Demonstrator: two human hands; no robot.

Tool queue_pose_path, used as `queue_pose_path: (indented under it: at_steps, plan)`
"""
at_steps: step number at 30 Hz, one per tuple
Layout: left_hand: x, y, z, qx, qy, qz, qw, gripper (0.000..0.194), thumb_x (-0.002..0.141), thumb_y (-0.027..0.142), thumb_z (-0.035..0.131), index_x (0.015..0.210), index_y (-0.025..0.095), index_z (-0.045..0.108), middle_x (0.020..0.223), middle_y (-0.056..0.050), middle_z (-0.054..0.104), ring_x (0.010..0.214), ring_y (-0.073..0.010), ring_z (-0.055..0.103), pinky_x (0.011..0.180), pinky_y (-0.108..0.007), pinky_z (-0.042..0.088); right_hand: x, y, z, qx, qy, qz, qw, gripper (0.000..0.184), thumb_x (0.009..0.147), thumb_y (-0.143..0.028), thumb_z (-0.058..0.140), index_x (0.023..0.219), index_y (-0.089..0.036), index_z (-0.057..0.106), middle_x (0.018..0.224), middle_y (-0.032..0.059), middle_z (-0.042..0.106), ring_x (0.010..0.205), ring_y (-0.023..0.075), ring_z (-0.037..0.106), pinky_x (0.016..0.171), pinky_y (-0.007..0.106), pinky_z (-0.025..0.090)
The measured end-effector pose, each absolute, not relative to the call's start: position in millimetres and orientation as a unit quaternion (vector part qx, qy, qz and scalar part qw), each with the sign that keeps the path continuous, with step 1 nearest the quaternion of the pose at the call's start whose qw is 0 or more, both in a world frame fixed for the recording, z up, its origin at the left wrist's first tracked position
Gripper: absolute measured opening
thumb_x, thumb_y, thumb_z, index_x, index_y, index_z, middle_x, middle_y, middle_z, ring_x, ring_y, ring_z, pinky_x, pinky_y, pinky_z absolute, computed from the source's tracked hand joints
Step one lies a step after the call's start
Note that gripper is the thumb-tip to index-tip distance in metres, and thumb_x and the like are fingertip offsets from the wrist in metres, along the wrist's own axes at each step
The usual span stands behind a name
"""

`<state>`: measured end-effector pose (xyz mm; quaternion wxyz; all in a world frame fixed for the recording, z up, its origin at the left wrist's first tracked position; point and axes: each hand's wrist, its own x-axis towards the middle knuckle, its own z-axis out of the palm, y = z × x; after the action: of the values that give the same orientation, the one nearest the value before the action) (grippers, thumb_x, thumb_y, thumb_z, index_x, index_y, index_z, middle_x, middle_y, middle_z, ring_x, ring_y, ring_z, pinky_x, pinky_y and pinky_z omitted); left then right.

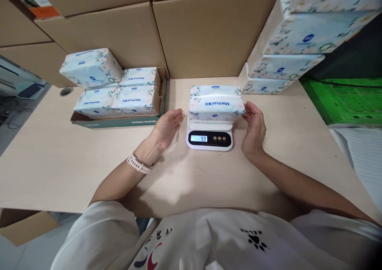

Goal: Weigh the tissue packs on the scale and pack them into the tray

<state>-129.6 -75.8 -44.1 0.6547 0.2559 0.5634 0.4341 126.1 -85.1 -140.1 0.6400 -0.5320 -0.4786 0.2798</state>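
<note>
A tissue pack (215, 102) with blue lettering lies on a small white kitchen scale (209, 137) whose display is lit. My left hand (166, 127) hovers open just left of the pack, palm turned toward it, not touching. My right hand (254, 127) is open on the pack's right side, with its fingertips at or very near the pack's end. A pale watch sits on my left wrist.
A shallow cardboard tray (119, 120) at the left holds several more tissue packs, one stacked on top. A pile of bundled tissue packs (283, 47) stands at the back right. Cardboard boxes (209, 31) line the back. A green crate (346, 100) is at the right.
</note>
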Motion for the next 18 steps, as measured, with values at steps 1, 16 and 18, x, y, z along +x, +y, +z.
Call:
queue_pose_path:
  at_steps: [1,16,18]
  plan:
    - [-130,-76,-43,0.255,0.563,0.432,0.657,0.036,0.089,0.033,0.062,0.121,0.020,0.075,0.171,-0.011,0.057,0.167,-0.0272,0.044,0.144,-0.042,0.023,126,-86,-140,-0.532,-0.475,0.278,0.643,0.063,0.105,-0.073,0.044,0.139,-0.028,0.072,0.144,0.0112,0.072,0.140,0.0301,0.068,0.124,0.057,0.053]
    - [-129,-78,-28,0.251,0.558,0.435,0.661,0.047,0.098,0.031,0.055,0.140,0.017,0.069,0.172,-0.010,0.056,0.164,-0.0253,0.048,0.143,-0.042,0.027,129,-83,-146,-0.539,-0.461,0.267,0.652,0.059,0.108,-0.069,0.042,0.134,-0.027,0.074,0.137,0.0108,0.075,0.131,0.0284,0.073,0.120,0.054,0.057]
    - [-129,-79,-26,0.256,0.557,0.434,0.660,0.054,0.097,0.030,0.056,0.147,0.015,0.066,0.173,-0.012,0.055,0.165,-0.0260,0.048,0.143,-0.042,0.028,130,-83,-147,-0.534,-0.464,0.269,0.654,0.058,0.108,-0.069,0.044,0.133,-0.028,0.075,0.137,0.0106,0.075,0.130,0.0283,0.073,0.119,0.054,0.058]
